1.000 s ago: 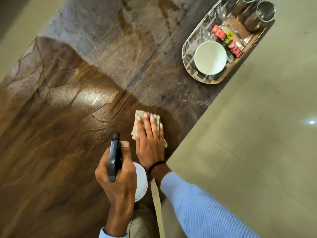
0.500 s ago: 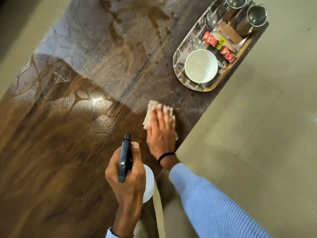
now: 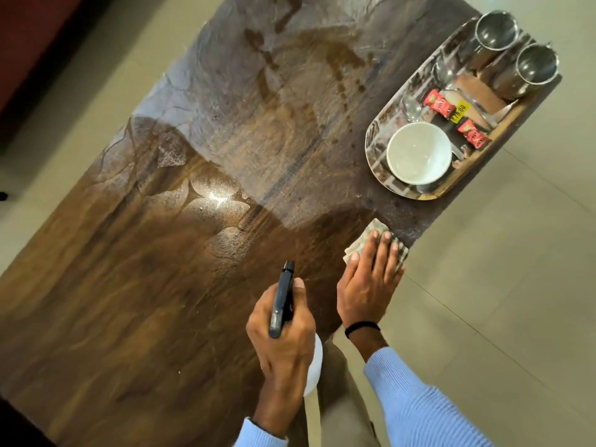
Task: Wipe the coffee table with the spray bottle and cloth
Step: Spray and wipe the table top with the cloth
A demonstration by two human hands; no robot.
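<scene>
The coffee table (image 3: 167,285) has a glossy dark brown wood-grain top with wet streaks and glare. My right hand (image 3: 367,285) lies flat with straight fingers on a folded pale checked cloth (image 3: 374,229), pressing it to the table at the right edge. My left hand (image 3: 283,330) grips a spray bottle (image 3: 281,301) just above the table's near edge. Its dark nozzle points away from me and its white body shows below my fist.
An oval mirrored tray (image 3: 374,146) sits at the table's far right corner. It holds a white bowl (image 3: 418,153), two steel cups (image 3: 496,30), red sachets (image 3: 438,103) and a glass. Beige tiled floor (image 3: 500,301) lies to the right, beyond the table edge.
My right hand slid the cloth forward and right along the table, up to its right edge. My left hand kept its grip on the spray bottle. The view shifted toward the tray.
</scene>
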